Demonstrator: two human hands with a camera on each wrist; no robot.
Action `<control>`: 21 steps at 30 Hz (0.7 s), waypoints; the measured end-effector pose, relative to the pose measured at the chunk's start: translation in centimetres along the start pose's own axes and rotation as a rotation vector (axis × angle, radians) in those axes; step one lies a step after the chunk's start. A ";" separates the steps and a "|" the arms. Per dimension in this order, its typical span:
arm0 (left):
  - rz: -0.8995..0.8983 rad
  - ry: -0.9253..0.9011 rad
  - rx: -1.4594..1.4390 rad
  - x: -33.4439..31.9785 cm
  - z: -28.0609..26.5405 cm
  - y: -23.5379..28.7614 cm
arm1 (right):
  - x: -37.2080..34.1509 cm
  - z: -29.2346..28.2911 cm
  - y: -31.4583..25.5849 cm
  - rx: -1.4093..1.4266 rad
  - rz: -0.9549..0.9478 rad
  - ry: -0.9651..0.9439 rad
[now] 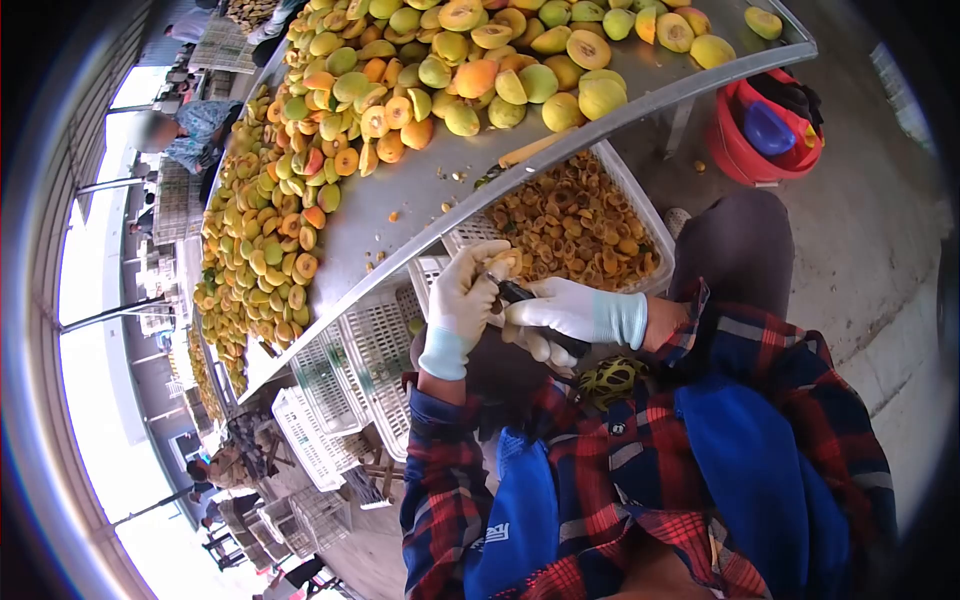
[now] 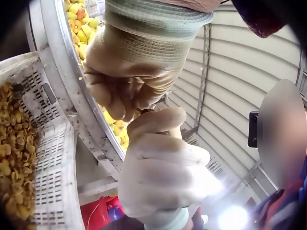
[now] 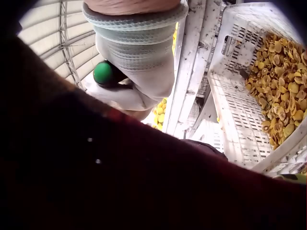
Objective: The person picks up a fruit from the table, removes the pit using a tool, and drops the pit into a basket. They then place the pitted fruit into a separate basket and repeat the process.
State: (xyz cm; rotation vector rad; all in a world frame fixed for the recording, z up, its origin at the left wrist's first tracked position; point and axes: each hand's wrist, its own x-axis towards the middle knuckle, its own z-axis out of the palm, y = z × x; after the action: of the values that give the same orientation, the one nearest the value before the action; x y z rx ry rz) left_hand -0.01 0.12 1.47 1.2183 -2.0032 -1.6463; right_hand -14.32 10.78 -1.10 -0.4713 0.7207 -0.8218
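My left hand [image 1: 462,305], in a white glove with a pale blue cuff, pinches a peach half [image 1: 506,264] between thumb and fingers in the head view. Facing it, my gloved right hand [image 1: 580,312] grips a tool with a black handle [image 1: 515,291]; its working end is hidden at the fruit. In the right wrist view the handle's green butt [image 3: 103,73] sticks out of the fist. Both hands meet close together in the left wrist view, the fruit mostly hidden by fingers. Below them stands a white crate [image 1: 640,205] of brownish-orange fruit pieces [image 1: 575,225].
A metal table [image 1: 400,205] with a raised rim carries a heap of halved peaches [image 1: 270,240]. White plastic crates [image 1: 370,350] stand under its edge. A red bucket [image 1: 735,145] holding a blue bowl [image 1: 768,128] is at the right. Another person [image 1: 195,135] is across the table.
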 end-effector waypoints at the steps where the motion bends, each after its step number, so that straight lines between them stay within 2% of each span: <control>1: -0.134 -0.014 0.011 0.0 -0.3 -0.2 | 0.5 -0.4 0.5 -0.030 -0.022 0.028; 3: -0.175 -0.052 -0.051 0.0 -0.7 0.4 | 0.7 -0.5 -0.1 -0.145 -0.045 0.029; 4: -0.169 -0.036 -0.053 0.0 -1.5 1.1 | 0.8 -0.5 -0.1 -0.038 -0.064 0.088; 6: -0.242 -0.225 0.069 -0.2 -4.5 2.6 | 0.6 -0.6 -0.9 0.189 -0.110 0.175; 7: -0.134 -0.197 0.127 0.4 -6.1 1.9 | 0.8 -0.6 -1.3 0.215 -0.109 0.303; 9: -0.113 0.029 0.226 2.7 -9.5 1.5 | 1.4 -1.0 -1.2 0.190 -0.191 0.365; 11: -0.082 0.269 0.267 6.3 -12.5 0.6 | 1.5 -0.7 -0.9 0.163 -0.169 0.334; 13: -0.060 0.463 0.507 11.3 -16.3 -2.2 | 1.8 -0.1 -0.6 0.109 -0.161 0.275; 14: 0.116 0.489 0.954 14.7 -18.8 -5.1 | 1.3 0.7 -1.6 0.134 -0.118 0.231; 15: 0.383 0.642 0.970 16.9 -19.7 -7.7 | 1.7 0.6 -1.5 0.101 -0.086 0.234; 16: 0.267 0.594 0.621 22.7 -22.6 -13.3 | 2.0 0.3 -1.2 0.039 -0.024 0.262; 17: 0.238 0.639 0.908 20.0 -19.7 -6.9 | 2.2 0.1 -0.6 0.046 -0.045 0.269; 19: 0.054 0.717 0.865 23.2 -18.8 -6.7 | 2.3 0.3 -0.8 -0.010 -0.067 0.261; 20: -0.062 0.752 0.828 21.6 -17.1 -3.6 | 2.6 0.1 -0.6 -0.017 -0.061 0.259; 21: -0.157 0.679 0.805 21.4 -16.5 -2.5 | 2.7 -0.1 -0.5 -0.018 -0.058 0.269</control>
State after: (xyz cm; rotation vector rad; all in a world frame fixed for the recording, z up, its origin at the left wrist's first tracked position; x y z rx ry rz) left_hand -0.90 -26.77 -1.77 1.8851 -2.1362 -0.2842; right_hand -13.34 8.36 -1.87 -0.4026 0.9664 -0.9443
